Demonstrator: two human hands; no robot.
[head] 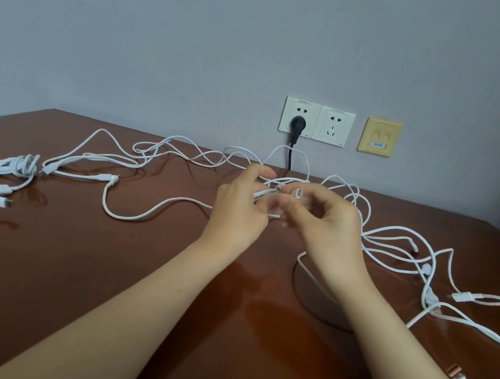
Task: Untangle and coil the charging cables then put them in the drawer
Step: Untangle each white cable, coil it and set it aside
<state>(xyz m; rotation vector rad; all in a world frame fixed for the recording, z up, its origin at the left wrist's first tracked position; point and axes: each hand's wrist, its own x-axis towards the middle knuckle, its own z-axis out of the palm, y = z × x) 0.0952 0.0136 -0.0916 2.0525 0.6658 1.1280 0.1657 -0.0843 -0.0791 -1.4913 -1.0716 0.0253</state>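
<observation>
Head view shows wound coils (15, 167) at the left end of the desk (94, 279), then the left hand (238, 213) and right hand (331, 229), each grip closed in a pinch on the knot (269, 192) mid-desk, whose tangled cables (161, 154) trail mostly left-to-right, so loops are probably best eased loose, not yanked.

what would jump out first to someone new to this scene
The left hand and right hand pinch a knot of white cable at the centre. Around them loose white cables sprawl across the brown table, with coiled bundles at its left edge. A black plug sits in the wall socket behind.
</observation>
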